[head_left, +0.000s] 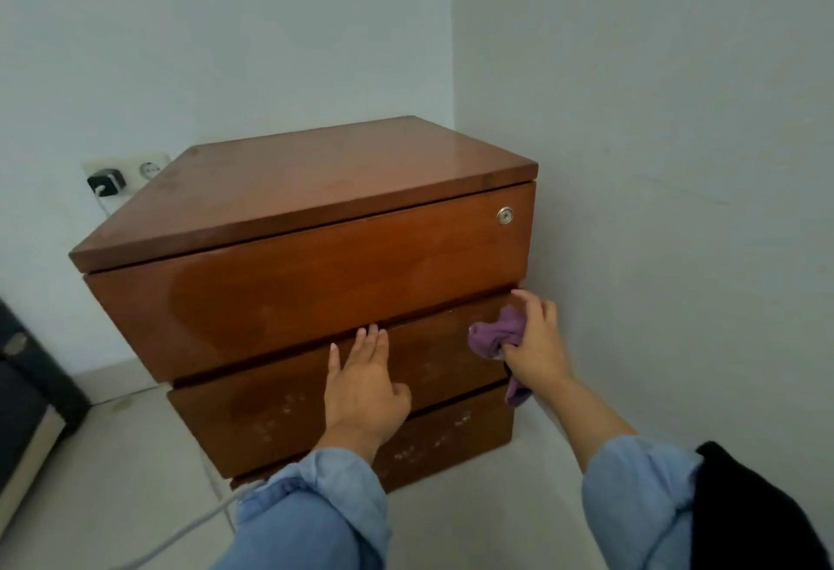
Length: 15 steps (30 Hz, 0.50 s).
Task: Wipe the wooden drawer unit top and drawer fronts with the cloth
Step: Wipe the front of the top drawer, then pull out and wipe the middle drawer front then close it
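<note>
The right hand (535, 344) clenches the cloth (496, 335) against the right end of the middle drawer front (280, 407) of the unit (316, 181). The front's unwiped length, speckled white, runs leftward from the cloth. The left hand (361, 384), open and flat, rests mid-front, in that path.

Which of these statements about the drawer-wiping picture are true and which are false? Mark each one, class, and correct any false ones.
1. The right hand grips a purple cloth. True.
2. The left hand holds a spray bottle. False: it is open and empty, resting flat on the middle drawer front.
3. A round metal lock sits on the top drawer front. True.
4. The cloth lies on the unit's top. False: it is at the middle drawer's right end.
</note>
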Each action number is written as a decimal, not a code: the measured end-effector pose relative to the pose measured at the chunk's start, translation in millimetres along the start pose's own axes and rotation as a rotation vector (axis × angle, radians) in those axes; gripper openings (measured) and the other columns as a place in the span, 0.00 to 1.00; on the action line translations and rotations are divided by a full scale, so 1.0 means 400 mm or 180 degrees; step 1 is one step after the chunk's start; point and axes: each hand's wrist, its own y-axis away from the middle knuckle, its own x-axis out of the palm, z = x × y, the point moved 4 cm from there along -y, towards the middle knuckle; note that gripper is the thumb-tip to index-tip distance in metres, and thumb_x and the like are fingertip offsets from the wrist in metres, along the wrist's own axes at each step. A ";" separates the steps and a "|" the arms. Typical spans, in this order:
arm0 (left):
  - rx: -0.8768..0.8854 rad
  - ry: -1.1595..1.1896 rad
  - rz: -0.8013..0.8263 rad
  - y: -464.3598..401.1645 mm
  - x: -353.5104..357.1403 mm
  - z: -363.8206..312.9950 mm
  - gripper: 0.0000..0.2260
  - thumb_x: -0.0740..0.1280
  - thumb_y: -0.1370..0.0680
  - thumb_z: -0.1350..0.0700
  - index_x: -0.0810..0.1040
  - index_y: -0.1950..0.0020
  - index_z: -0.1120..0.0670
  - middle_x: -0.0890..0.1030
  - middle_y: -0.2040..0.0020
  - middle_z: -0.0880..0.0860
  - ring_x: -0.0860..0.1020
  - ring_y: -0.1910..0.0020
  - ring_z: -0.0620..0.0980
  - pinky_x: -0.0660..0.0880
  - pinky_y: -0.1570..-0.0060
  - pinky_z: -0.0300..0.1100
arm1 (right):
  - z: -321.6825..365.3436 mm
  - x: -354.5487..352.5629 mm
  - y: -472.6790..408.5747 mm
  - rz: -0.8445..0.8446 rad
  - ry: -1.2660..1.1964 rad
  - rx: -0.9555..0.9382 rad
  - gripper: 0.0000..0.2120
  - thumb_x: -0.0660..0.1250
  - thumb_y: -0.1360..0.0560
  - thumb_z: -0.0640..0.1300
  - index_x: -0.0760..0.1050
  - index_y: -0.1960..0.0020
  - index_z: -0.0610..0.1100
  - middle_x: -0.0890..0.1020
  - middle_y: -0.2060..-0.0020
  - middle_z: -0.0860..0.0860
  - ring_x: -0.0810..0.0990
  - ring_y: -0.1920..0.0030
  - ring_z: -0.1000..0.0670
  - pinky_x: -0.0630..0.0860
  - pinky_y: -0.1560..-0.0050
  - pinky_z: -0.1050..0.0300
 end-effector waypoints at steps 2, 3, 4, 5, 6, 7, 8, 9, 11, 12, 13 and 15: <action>-0.0176 -0.0053 -0.0089 0.039 -0.001 0.067 0.33 0.58 0.22 0.50 0.47 0.21 0.52 0.47 0.20 0.48 0.44 0.22 0.45 0.40 0.25 0.50 | -0.015 -0.003 0.007 0.0047 0.0048 0.0011 0.31 0.65 0.32 0.34 0.64 0.30 0.43 0.63 0.32 0.47 0.76 0.40 0.40 0.73 0.40 0.43; -0.0275 -0.0084 -0.0124 0.057 -0.001 0.102 0.33 0.57 0.22 0.50 0.47 0.21 0.52 0.46 0.20 0.48 0.44 0.22 0.45 0.41 0.25 0.50 | -0.016 -0.001 0.007 0.0112 0.0116 0.0006 0.31 0.65 0.32 0.35 0.63 0.30 0.41 0.63 0.31 0.47 0.75 0.39 0.40 0.72 0.38 0.44; -0.0384 -0.0117 -0.0171 0.072 -0.002 0.136 0.33 0.57 0.22 0.50 0.46 0.21 0.52 0.46 0.20 0.48 0.44 0.22 0.45 0.42 0.24 0.50 | -0.011 0.002 0.007 0.0194 0.0202 -0.0016 0.32 0.66 0.32 0.36 0.62 0.29 0.41 0.62 0.29 0.47 0.74 0.37 0.40 0.72 0.37 0.45; -0.0501 -0.0165 -0.0229 0.085 -0.004 0.169 0.33 0.57 0.22 0.50 0.46 0.21 0.53 0.46 0.20 0.49 0.43 0.22 0.45 0.42 0.25 0.51 | -0.004 0.006 0.004 0.0298 0.0309 -0.0051 0.34 0.66 0.31 0.36 0.60 0.26 0.41 0.59 0.26 0.49 0.72 0.34 0.41 0.70 0.35 0.47; -0.0631 -0.0230 -0.0284 0.095 -0.005 0.201 0.34 0.57 0.23 0.49 0.44 0.21 0.53 0.45 0.20 0.49 0.43 0.22 0.46 0.42 0.25 0.52 | 0.005 0.014 -0.001 0.0418 0.0429 -0.0114 0.37 0.66 0.30 0.36 0.56 0.24 0.43 0.55 0.24 0.51 0.70 0.31 0.44 0.70 0.34 0.49; -0.0772 -0.0290 -0.0327 0.104 -0.006 0.232 0.35 0.57 0.23 0.49 0.43 0.21 0.54 0.45 0.20 0.50 0.42 0.22 0.47 0.42 0.25 0.53 | 0.015 0.024 -0.006 0.0547 0.0562 -0.0169 0.39 0.65 0.28 0.36 0.51 0.22 0.44 0.50 0.22 0.53 0.68 0.30 0.45 0.70 0.35 0.50; -0.0915 -0.0327 -0.0357 0.113 -0.007 0.261 0.36 0.57 0.23 0.48 0.42 0.21 0.55 0.45 0.20 0.51 0.42 0.22 0.48 0.41 0.25 0.54 | 0.022 0.037 -0.010 0.0671 0.0682 -0.0195 0.40 0.64 0.27 0.37 0.46 0.22 0.46 0.44 0.22 0.55 0.67 0.29 0.46 0.72 0.37 0.50; -0.1060 -0.0344 -0.0375 0.121 -0.007 0.289 0.36 0.57 0.23 0.47 0.42 0.21 0.55 0.45 0.20 0.51 0.42 0.22 0.49 0.41 0.25 0.55 | 0.026 0.051 -0.014 0.0784 0.0750 -0.0181 0.41 0.64 0.26 0.37 0.42 0.22 0.47 0.39 0.23 0.55 0.68 0.30 0.45 0.73 0.39 0.49; -0.1356 -0.0309 -0.0375 0.137 -0.009 0.343 0.36 0.57 0.22 0.46 0.41 0.21 0.56 0.44 0.20 0.53 0.41 0.22 0.51 0.42 0.25 0.57 | 0.024 0.084 -0.021 0.0893 0.0807 -0.0086 0.42 0.63 0.24 0.36 0.37 0.23 0.47 0.33 0.24 0.55 0.71 0.32 0.42 0.76 0.43 0.49; -0.1493 -0.0303 -0.0359 0.142 -0.009 0.368 0.37 0.57 0.22 0.45 0.40 0.22 0.56 0.43 0.20 0.53 0.40 0.22 0.51 0.42 0.26 0.58 | 0.018 0.097 -0.021 0.0868 0.0862 -0.0031 0.42 0.62 0.24 0.37 0.35 0.23 0.47 0.32 0.25 0.55 0.73 0.35 0.41 0.77 0.47 0.48; -0.1607 -0.0328 -0.0355 0.147 -0.010 0.390 0.36 0.57 0.22 0.45 0.40 0.22 0.56 0.42 0.20 0.53 0.40 0.22 0.51 0.42 0.26 0.59 | 0.011 0.109 -0.019 0.0808 0.0924 0.0013 0.43 0.62 0.24 0.37 0.34 0.23 0.47 0.32 0.25 0.54 0.75 0.39 0.40 0.77 0.51 0.49; -0.1717 -0.0338 -0.0385 0.152 -0.011 0.425 0.36 0.56 0.22 0.46 0.39 0.22 0.55 0.42 0.21 0.53 0.40 0.22 0.51 0.41 0.27 0.61 | 0.003 0.118 -0.018 0.0671 0.1003 0.0044 0.44 0.63 0.25 0.38 0.34 0.23 0.47 0.33 0.24 0.54 0.78 0.44 0.39 0.77 0.57 0.50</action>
